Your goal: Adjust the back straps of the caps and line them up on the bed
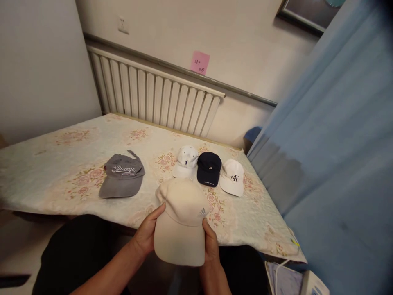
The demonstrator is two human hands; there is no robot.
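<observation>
The left grip point(147, 233) and right grip point(211, 242) pinch a beige cap point(181, 217); a gray cap point(121, 186) lies left on flowered cloth point(107, 135).

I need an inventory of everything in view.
Beige cap: 1, beige, lower centre
Floral cover: 1, pale with flowers, middle
Grey cap: 1, grey, cover's left
Dark cap: 1, blackish, cover's right
White caps: 2, white, flanking dark cap
Radiator: 1, cream, behind cover
Pipe: 1, grey, above radiator
Note: 1, pink, above radiator
Socket: 1, white, upper left
Picture frame: 1, dark, upper right
Wall: 1, cream, background
Panel: 1, grey, far left
Curtain: 1, blue, right side
Blue object: 1, blue, beside curtain
Pale items: count unclear, whitish, bottom right
Dark object: 1, blackish, bottom left
Legs: 2, dark clothing, bottom
Left hand: 1, bare, holding beige cap
Right hand: 1, bare, holding beige cap
</observation>
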